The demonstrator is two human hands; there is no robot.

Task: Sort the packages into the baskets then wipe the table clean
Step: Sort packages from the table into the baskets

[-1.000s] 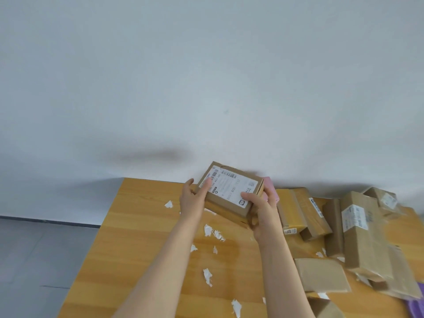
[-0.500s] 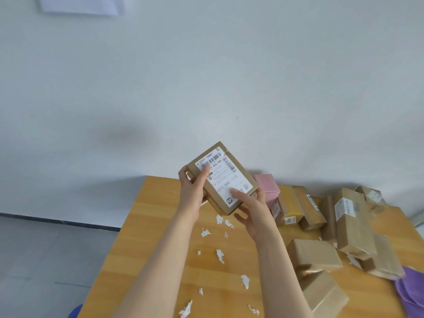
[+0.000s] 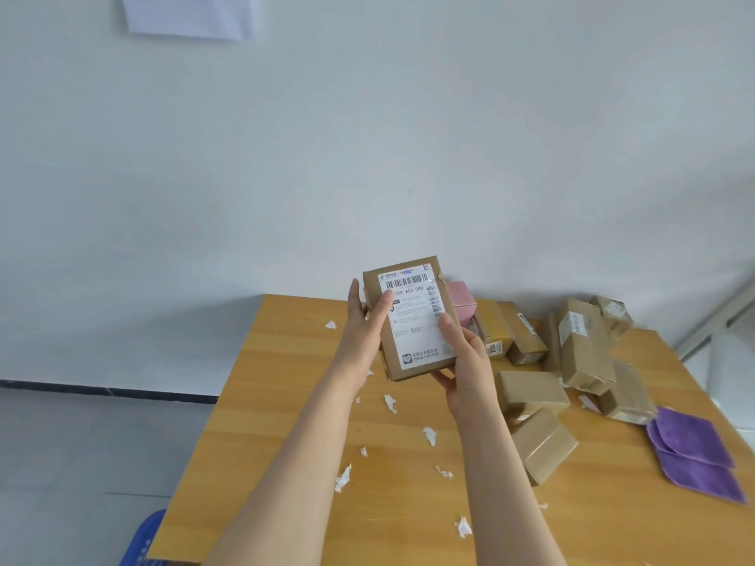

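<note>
I hold a brown cardboard package [image 3: 412, 320] with a white shipping label up in front of me, label facing me, above the wooden table [image 3: 286, 402]. My left hand [image 3: 365, 324] grips its left edge, thumb laid on the label. My right hand [image 3: 461, 357] grips its lower right corner from below, thumb on the label. Several more brown packages [image 3: 580, 349] and a pink box [image 3: 461, 302] lie in a heap at the table's far right. A folded purple cloth [image 3: 694, 455] lies near the right edge.
Torn white paper scraps [image 3: 390, 402] are scattered over the table's middle and left. A blue basket's rim [image 3: 143, 541] shows on the floor below the table's near left corner. A white wall stands behind the table.
Both hands lifted the package off the table and turned it upright, so its label now faces me squarely. My view has pulled back, showing more of the table.
</note>
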